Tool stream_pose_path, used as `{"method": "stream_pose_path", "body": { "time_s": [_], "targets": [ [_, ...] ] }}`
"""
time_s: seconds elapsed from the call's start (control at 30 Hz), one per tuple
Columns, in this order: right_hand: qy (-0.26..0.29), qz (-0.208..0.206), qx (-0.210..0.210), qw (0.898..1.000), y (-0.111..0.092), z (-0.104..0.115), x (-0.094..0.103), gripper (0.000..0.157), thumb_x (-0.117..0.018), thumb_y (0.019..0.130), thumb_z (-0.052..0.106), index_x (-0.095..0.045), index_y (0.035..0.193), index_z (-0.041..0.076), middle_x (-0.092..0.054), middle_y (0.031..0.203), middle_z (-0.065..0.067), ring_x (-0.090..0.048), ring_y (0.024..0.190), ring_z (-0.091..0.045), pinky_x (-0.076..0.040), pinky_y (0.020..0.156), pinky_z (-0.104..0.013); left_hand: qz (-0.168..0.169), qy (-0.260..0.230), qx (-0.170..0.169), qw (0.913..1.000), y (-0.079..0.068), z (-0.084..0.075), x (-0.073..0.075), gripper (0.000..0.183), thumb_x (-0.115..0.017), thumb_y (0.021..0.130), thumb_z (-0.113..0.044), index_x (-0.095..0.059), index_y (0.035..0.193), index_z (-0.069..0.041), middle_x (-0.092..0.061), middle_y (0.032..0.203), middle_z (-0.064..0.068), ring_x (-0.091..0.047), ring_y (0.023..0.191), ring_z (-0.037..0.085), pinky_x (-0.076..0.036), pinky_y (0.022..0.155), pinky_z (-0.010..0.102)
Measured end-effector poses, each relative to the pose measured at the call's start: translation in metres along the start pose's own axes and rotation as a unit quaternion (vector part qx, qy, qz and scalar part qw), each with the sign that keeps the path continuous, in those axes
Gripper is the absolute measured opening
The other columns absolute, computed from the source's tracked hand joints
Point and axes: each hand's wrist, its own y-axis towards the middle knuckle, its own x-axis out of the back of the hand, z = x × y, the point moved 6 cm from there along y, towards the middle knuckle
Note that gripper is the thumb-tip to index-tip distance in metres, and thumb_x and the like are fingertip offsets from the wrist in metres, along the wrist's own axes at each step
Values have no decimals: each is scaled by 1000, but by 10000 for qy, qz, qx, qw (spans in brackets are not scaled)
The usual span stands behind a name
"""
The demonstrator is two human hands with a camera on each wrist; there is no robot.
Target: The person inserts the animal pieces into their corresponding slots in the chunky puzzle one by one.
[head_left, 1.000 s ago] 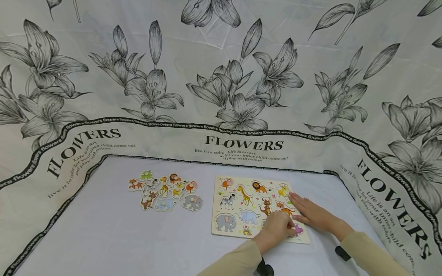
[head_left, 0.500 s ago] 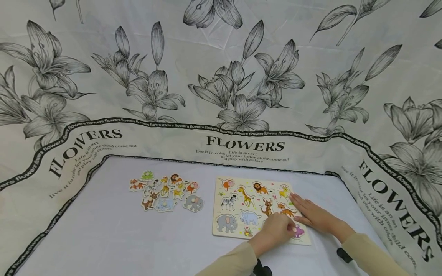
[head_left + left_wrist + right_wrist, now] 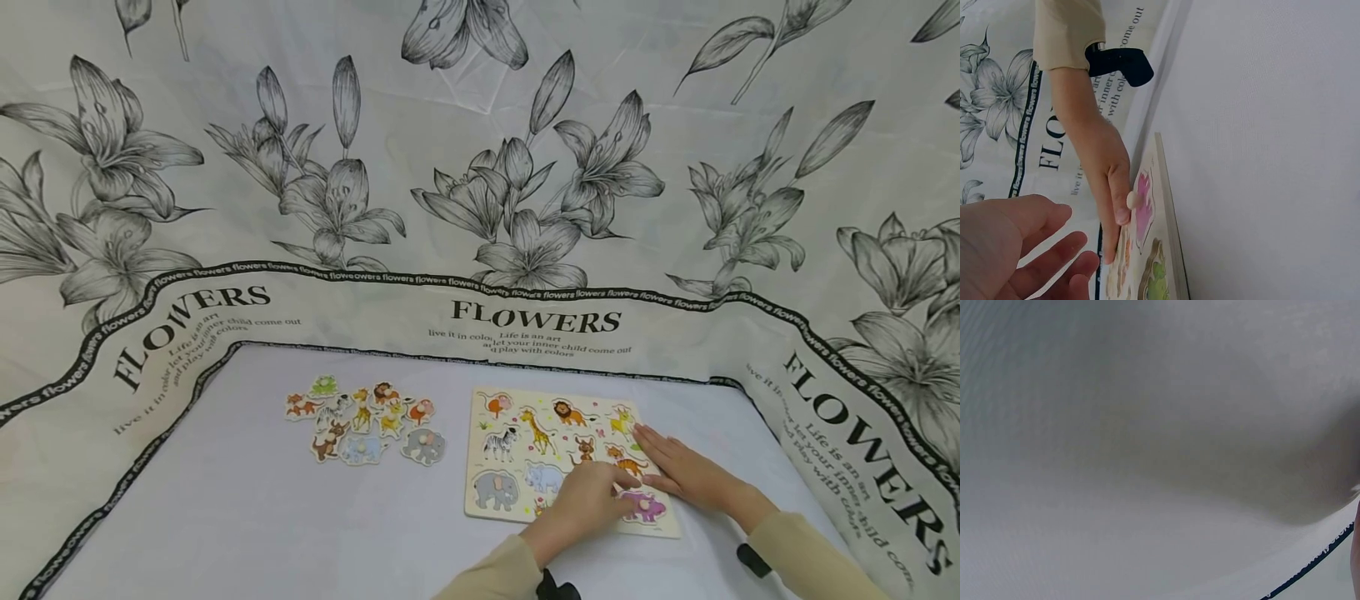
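A pale wooden peg puzzle board (image 3: 517,517) with printed animal shapes lies on the white tabletop. At its lower right corner is a purple hippo piece (image 3: 647,506) with a round wooden knob (image 3: 1134,200), lying in or over its place. My left hand (image 3: 581,500) hovers just left of the hippo, fingers loosely bent and parted, holding nothing. In the left wrist view that left hand (image 3: 1010,244) stands apart from the knob. My right hand (image 3: 697,475) rests with extended fingers on the board's right edge, its thumb near the hippo. A green shape (image 3: 1157,281) on the board appears recessed.
Left of the board lies a cluster of loose animal pieces, among them a grey elephant (image 3: 423,447), a blue rhino (image 3: 362,450) and a green frog (image 3: 325,385). A flower-printed cloth (image 3: 536,342) stands around the table. The right wrist view is mostly blurred pale fabric.
My left hand has let go of the purple hippo piece's knob and drawn slightly left, its fingers parting. My right hand stays on the board's edge. The head view has shifted slightly.
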Motion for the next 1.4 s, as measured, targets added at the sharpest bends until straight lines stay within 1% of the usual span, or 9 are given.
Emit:
{"method": "stream_pose_path", "body": {
  "time_s": [0.07, 0.17, 0.23, 0.27, 0.37, 0.5, 1.07, 1.3, 1.4],
  "targets": [
    [-7, 32, -73, 10000, 0, 0, 0, 74, -50, 95, 49, -27, 151, 6, -24, 157, -18, -24, 144, -36, -2, 120, -27, 8, -124, 48, 9999, -2, 4, 4, 23, -69, 85, -23, -74, 107, -24, -73, 96, -15, -55, 69, -11, -37, 59, 5],
    [-68, 65, -143, 9999, 1, -1, -1, 75, -49, 95, 51, -26, 151, 7, -24, 157, -18, -25, 143, -37, -17, 116, -50, -54, -235, 58, 9997, -4, 8, 11, 23, -68, 85, -21, -74, 106, -25, -73, 97, -16, -51, 65, -12, -36, 57, 6],
    [-72, 73, -156, 9998, 1, -1, -1, 75, -49, 95, 52, -26, 151, 6, -24, 157, -18, -25, 144, -36, -17, 116, -50, -128, -245, 17, 9996, -5, 10, 16, 22, -68, 86, -22, -74, 106, -25, -73, 98, -16, -50, 63, -12, -36, 56, 6],
    [-74, 61, -149, 9998, 1, -1, -1, 75, -49, 95, 52, -27, 151, 6, -25, 157, -18, -25, 144, -36, -17, 117, -50, -161, -239, 8, 9996, -6, 11, 18, 21, -68, 86, -23, -74, 106, -26, -72, 98, -16, -49, 63, -12, -36, 55, 7],
    [-16, 35, -94, 9999, 1, -1, -2, 75, -49, 95, 51, -27, 151, 6, -24, 157, -19, -24, 144, -35, -1, 120, -25, -228, -238, -11, 9995, -8, 15, 24, 20, -68, 87, -26, -74, 106, -27, -72, 98, -16, -50, 64, -10, -36, 55, 7],
    [45, 22, -59, 10000, 2, 0, -1, 75, -50, 95, 50, -26, 151, 4, -24, 157, -20, -24, 144, -36, 14, 99, 1, -278, -303, -7, 9992, -9, 22, 30, 19, -68, 87, -28, -74, 105, -27, -72, 95, -14, -54, 70, -7, -37, 58, 8],
    [88, 87, -52, 9999, 1, 3, -2, 76, -48, 96, 51, -25, 151, 3, -22, 157, -21, -4, 150, -15, 15, 98, 2, -921, -639, 83, 9937, -32, 50, 75, 20, -69, 88, -24, -74, 106, -22, -72, 108, -8, -58, 73, -4, -39, 56, 10],
    [-16, -177, 197, 9996, 0, 2, -2, 74, -49, 96, 48, -25, 151, 3, -25, 156, -21, 14, 134, 19, 15, 100, 1, -1087, -816, 163, 9906, -48, 73, 86, 19, -69, 88, -23, -73, 106, -18, -73, 106, -5, -62, 76, 2, -41, 61, 12],
    [43, -85, 95, 9999, 0, 2, -2, 74, -48, 96, 49, -25, 151, 4, -24, 156, -21, 5, 146, 0, 14, 100, 1, -1094, -901, 325, 9894, -53, 84, 91, 20, -68, 88, -22, -73, 108, -18, -73, 106, -4, -61, 77, 2, -42, 61, 13]
  ]
}}
